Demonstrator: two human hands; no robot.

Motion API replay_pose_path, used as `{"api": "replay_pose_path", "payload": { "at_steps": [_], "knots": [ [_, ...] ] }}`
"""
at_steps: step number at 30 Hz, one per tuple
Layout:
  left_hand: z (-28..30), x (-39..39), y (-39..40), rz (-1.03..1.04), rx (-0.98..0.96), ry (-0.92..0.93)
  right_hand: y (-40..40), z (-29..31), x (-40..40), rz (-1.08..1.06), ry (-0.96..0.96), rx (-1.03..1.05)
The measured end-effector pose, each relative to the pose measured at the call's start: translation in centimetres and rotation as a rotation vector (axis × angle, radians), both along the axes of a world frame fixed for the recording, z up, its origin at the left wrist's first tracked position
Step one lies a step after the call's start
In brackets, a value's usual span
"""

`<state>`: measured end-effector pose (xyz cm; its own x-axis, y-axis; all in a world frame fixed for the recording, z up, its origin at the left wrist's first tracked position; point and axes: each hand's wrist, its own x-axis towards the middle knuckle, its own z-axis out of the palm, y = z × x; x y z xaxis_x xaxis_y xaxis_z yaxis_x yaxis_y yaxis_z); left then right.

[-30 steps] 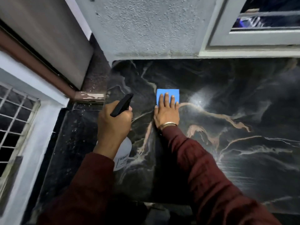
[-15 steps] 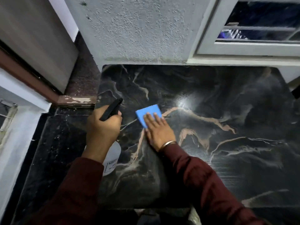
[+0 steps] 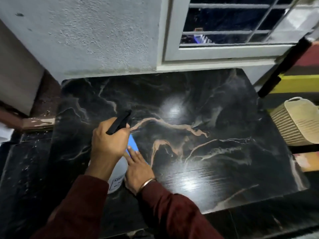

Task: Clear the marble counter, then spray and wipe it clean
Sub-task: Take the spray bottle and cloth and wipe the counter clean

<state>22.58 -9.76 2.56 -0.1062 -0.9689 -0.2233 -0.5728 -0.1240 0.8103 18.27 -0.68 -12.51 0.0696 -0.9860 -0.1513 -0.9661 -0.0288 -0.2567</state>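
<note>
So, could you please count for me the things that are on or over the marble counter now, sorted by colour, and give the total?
Blue: 1, the cloth under the right hand
White with a black head: 1, the spray bottle in the left hand
Total: 2
Nothing else shows on the counter; the beige basket stands beyond its right edge.

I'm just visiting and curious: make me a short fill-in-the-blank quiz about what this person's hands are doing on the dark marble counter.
1. The left hand holds a spray bottle with a ____ trigger head.
2. The right hand presses a ____ cloth flat on the marble counter.
3. A thin metal ____ sits on the right wrist.
4. Off the counter's right edge stands a ribbed beige ____.

Missing words: black; blue; bangle; basket
</note>
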Motion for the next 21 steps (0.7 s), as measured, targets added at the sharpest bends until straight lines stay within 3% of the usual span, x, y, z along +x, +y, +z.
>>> {"api": "replay_pose_path", "payload": {
  "at_steps": [3, 7, 11, 14, 16, 21],
  "knots": [
    [-0.1, -3.5, 1.4, -0.054, -0.005, 0.000, -0.4, 0.1, -7.2, -0.051, 0.004, 0.024],
    [-0.6, -7.8, 3.3, -0.115, -0.010, 0.003, 1.9, -0.2, -21.3, -0.498, 0.078, -0.031],
    [-0.9, -12.1, 4.8, -0.157, -0.023, 0.013, 11.3, -0.2, -35.9, -0.885, 0.122, 0.010],
    [-0.5, -14.7, 5.8, -0.163, 0.000, 0.024, 14.7, 0.2, -37.2, -1.059, 0.133, 0.008],
    [-0.3, -16.5, 6.4, -0.159, 0.017, 0.026, 13.4, 0.0, -33.2, -0.992, 0.153, -0.060],
    [0.0, -20.5, 7.7, -0.161, 0.020, 0.041, 9.2, -0.7, -20.6, -0.308, 0.017, -0.094]
  ]
}}
